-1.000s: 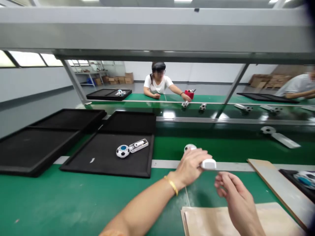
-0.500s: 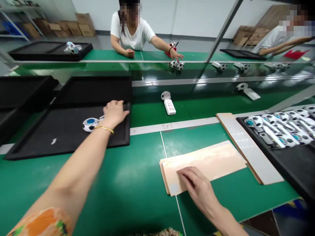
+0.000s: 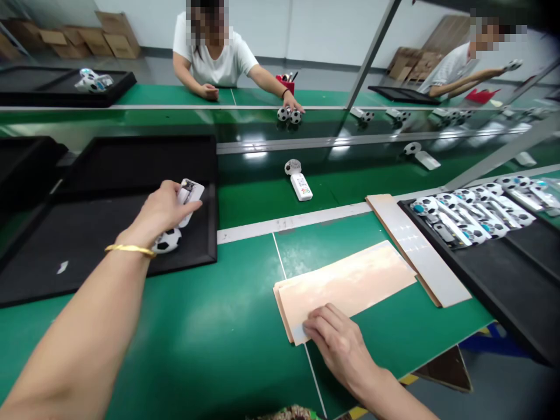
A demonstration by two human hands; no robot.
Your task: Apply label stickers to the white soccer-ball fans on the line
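Since earlier frame, football-patterned gadget (image 3: 186, 220) is swinging up in black tray (image 3: 109, 233); our left grip (image 3: 158, 211) is closing round body (image 3: 193, 190), long axis slanting forward-right from ball end (image 3: 168, 240). Farther right hand (image 3: 339, 344) is resting curled on tan sheets (image 3: 352, 274), hold unclear.

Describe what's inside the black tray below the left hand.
A white scrap; the left hand holds a football-patterned device in or over the tray. Hand and forearm hide part of it.

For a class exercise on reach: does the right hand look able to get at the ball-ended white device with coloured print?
Probably yes: only flat sheets, tabletop and a pale strip lie between the right hand and device.
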